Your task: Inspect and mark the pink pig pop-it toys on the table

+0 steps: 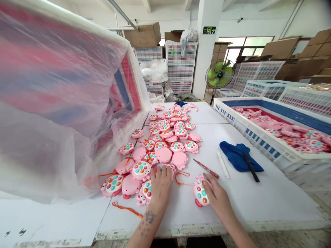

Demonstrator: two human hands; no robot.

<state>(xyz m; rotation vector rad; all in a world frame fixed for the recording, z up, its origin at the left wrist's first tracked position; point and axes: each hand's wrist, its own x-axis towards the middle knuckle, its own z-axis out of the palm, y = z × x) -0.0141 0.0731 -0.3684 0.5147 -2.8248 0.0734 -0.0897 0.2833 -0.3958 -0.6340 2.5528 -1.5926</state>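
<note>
Toy [200,195] looking light, stiff, slick; right fingers [212,181] closing round its side, sound hold; left fingers [160,173] resting on pile [163,155], grip unclear.

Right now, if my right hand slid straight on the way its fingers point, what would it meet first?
Your right hand, holding a pink toy, would probably meet the red pen-like tool lying on the table; depth is hard to judge from this view.

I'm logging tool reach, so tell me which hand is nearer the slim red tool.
Right. The right hand, on a pink toy, is just on the near side of the slim red tool; the left hand is farther to its left, at the pile of toys.
</note>
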